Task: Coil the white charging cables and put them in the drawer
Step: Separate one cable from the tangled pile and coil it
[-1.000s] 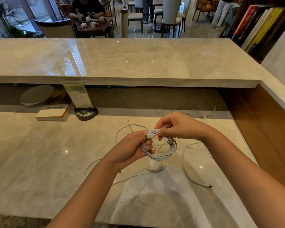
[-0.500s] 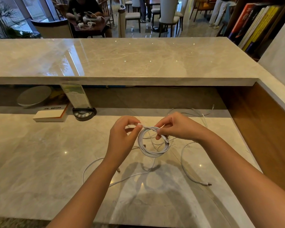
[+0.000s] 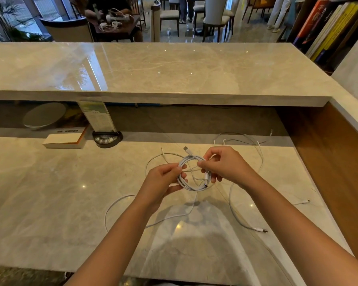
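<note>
Coiled white charging cable, raised above the beige marble worktop near its far edge: left hand now regripping its left side, right hand pinching its right.

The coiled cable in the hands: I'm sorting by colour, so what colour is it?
White, seen in the head view: the coiled cable.

A single wide-angle view is taken from head height, angled forward and down. The near counter is seen close below, both forearms reaching in from the bottom edge; a dining area is seen beyond.
</note>
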A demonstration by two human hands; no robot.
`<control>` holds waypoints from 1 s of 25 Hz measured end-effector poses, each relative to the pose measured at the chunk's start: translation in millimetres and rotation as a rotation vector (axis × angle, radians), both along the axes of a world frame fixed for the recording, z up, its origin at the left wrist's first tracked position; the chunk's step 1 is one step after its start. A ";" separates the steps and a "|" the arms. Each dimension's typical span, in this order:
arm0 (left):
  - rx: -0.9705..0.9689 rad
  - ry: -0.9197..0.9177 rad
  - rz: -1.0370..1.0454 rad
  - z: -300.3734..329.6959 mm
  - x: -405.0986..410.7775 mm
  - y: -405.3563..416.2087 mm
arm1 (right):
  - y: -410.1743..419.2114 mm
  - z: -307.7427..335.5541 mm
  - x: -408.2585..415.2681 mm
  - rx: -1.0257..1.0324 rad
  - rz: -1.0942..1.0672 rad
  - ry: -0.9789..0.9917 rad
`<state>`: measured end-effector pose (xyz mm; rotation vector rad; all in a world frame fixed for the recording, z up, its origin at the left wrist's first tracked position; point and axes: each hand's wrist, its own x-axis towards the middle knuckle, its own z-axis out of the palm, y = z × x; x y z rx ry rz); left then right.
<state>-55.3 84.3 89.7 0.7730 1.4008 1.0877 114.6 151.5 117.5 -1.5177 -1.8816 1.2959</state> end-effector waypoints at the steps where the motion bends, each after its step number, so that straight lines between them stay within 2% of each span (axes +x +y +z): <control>1: -0.002 -0.028 0.010 0.7 -1.3 1.6 | 0.6 -1.7 -1.5 0.033 -0.008 -0.008; 4: -0.033 -0.224 0.004 1.3 -6.0 2.9 | 4.0 -8.1 -6.4 0.081 -0.012 -0.030; 6: -0.060 -0.263 -0.021 -3.6 -13.2 0.5 | 7.0 -14.5 -9.6 0.066 0.006 -0.064; 9: -0.070 -0.140 -0.013 -10.0 -25.4 -2.1 | 9.6 -30.2 -21.3 -0.024 0.004 -0.038; 12: -0.089 0.006 0.119 -22.5 -40.5 -7.8 | 7.5 -46.7 -47.0 -0.091 0.006 -0.016; 18: -0.183 0.138 0.340 -46.9 -113.7 -8.5 | 21.4 -73.3 -136.3 -0.192 0.034 0.040; 25: -0.248 0.367 0.306 -91.4 -191.5 20.8 | 44.8 -121.4 -225.9 -0.280 -0.019 -0.038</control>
